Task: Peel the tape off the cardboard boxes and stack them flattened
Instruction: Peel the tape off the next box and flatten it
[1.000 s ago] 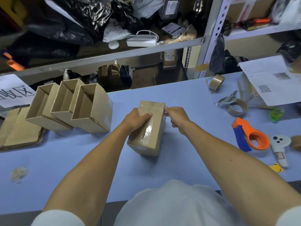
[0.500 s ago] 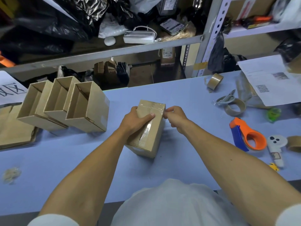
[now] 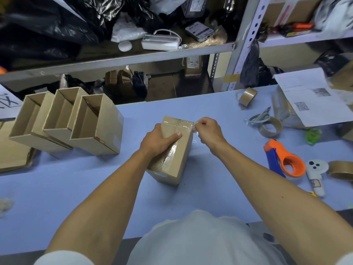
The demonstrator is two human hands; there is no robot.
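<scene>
3 opened boxes (image 3: 66,123) are seen in the head view, lined up side by side at the left of the blue table (image 3: 219,188), their tops open and no tape visible on them, though none has been flattened; it is judged that these have been stripped of tape but are yet to be folded down. Beside them, at the far left edge, a pile of flat cardboard (image 3: 13,159) is laid, which is taken to be the stack begun so far. 1 sealed box (image 3: 172,150) is stood at the middle of the table, with clear tape (image 3: 178,125) running along its top and over its far end. It is gripped from the left by the left hand (image 3: 158,140), whose thumb is laid across the taped top. A loose end of the tape is pinched at the box's far right corner by the right hand (image 3: 207,131), fingers curled tight, and a short clear strip is seen lifted there. The peel on this box is judged to be only just started: most of the tape is yet to be pulled, and the box is then to be flattened. Tape rolls (image 3: 270,127) and an orange dispenser (image 3: 286,159) are left at the right, untouched
</scene>
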